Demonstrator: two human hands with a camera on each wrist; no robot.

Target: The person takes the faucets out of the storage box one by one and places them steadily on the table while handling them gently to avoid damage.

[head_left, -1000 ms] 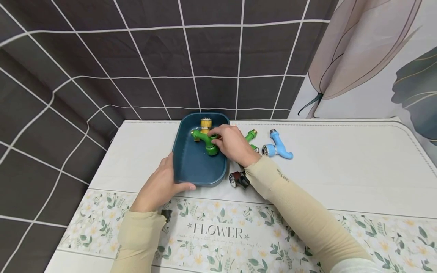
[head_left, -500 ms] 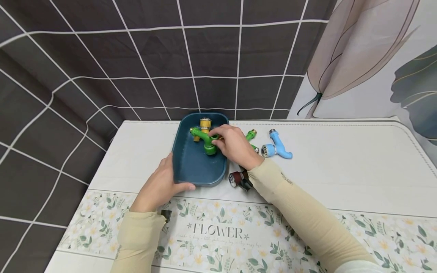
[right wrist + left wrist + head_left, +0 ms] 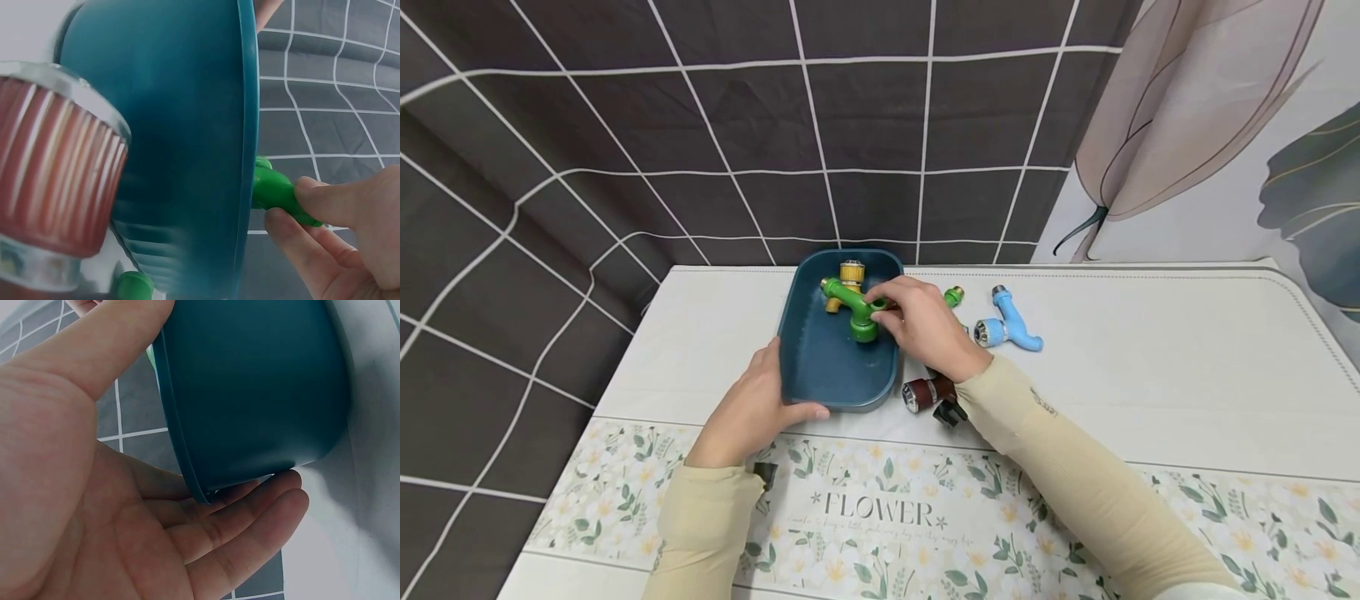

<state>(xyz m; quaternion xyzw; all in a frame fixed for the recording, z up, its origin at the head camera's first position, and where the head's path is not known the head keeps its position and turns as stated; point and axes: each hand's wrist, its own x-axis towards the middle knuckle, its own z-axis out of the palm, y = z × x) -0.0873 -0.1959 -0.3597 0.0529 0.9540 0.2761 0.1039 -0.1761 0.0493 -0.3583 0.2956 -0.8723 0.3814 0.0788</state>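
A dark blue basin (image 3: 838,375) stands near the table's back edge. Round its front left corner my left hand (image 3: 748,404) holds it, thumb on the front wall and fingers along the side; the left wrist view shows these fingers (image 3: 240,544) against the basin wall. Over the basin's right side, my right hand (image 3: 928,325) pinches the spout end of a green tap (image 3: 863,330) between thumb and fingertips. Beneath that tap in the basin lies a yellow tap (image 3: 852,272), partly covered. The right wrist view shows the green tap (image 3: 275,190) at rim height.
Right of the basin lie a light blue tap (image 3: 1015,321), another green tap (image 3: 953,297), mostly hidden by my right hand, and a dark red tap (image 3: 921,393) partly under the right wrist. A dark tiled-pattern cloth (image 3: 737,167) hangs behind the table.
My right hand and forearm have shifted slightly to the right, uncovering more of the dark red tap. The pinched green tap has barely moved. The left hand and basin stay in place.
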